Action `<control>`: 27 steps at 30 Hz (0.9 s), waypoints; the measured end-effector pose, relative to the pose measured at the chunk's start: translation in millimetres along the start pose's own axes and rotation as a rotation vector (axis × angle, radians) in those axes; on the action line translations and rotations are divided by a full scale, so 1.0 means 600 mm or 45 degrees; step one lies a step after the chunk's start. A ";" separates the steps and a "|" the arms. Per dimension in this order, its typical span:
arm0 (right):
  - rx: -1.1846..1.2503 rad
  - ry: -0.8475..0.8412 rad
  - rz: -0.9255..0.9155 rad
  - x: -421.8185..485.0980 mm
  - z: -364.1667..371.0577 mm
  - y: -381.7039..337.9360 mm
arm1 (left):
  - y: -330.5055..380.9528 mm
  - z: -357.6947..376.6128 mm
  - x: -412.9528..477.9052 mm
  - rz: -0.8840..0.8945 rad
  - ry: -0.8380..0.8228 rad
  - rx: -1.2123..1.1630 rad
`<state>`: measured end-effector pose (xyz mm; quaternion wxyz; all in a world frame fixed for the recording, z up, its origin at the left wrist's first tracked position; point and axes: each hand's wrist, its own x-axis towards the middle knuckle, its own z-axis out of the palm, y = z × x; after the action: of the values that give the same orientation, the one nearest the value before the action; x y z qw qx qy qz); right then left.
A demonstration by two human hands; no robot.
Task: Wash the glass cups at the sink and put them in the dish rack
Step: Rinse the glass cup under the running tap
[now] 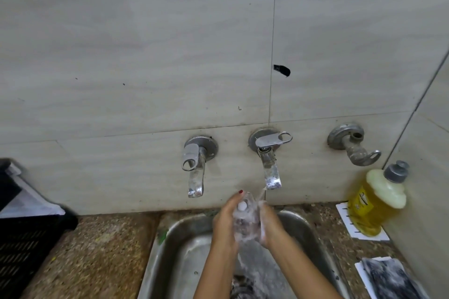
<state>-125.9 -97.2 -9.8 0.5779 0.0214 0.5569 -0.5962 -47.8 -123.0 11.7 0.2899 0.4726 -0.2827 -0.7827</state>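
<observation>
In front of me is a big wall of pale grey tiles (145, 43), and under it the speckled brown stone counter (102, 250) with the shiny metal sink (179, 245) set into it. At my far left sits the black plastic dish rack (26, 243), well apart from the sink, so I think the cup must travel left, and my left hand (224, 223) is the nearer one for that. A tall yellow bottle of dish soap (374, 201) stands at the right on the counter. Three metal taps stick out of the wall; water runs from the silver middle tap (271, 167). Right under that water is the small clear glass cup (244, 216), held up over the sink, not touching it. The cup seems to stand with its long way pointing up toward the tap, but it is blurry. Both my hands are pressed around it, my left hand on one side and my right hand (269, 226) on the other. I guess I am rinsing off the soap now.
</observation>
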 end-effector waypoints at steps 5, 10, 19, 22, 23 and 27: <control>0.115 -0.160 0.049 -0.013 0.002 0.004 | 0.000 -0.009 -0.006 0.340 0.324 0.149; 0.216 -0.198 0.078 -0.014 -0.005 0.013 | 0.006 -0.016 -0.022 0.597 0.264 0.343; 0.000 -0.029 0.067 -0.015 0.010 0.003 | 0.006 -0.030 -0.033 0.999 -0.004 0.939; -0.178 0.010 -0.028 -0.003 0.028 -0.005 | 0.017 -0.038 -0.027 0.963 0.062 0.655; -0.219 0.016 -0.044 -0.005 0.037 -0.012 | 0.019 -0.041 -0.022 0.960 0.115 0.598; -0.350 0.079 -0.261 -0.020 0.059 -0.032 | 0.024 -0.045 -0.010 0.859 0.237 0.389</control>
<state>-113.3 -119.1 24.0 0.4941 -0.0964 0.6501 -0.5692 -18.3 -133.0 14.8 0.4820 0.4596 -0.5083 -0.5460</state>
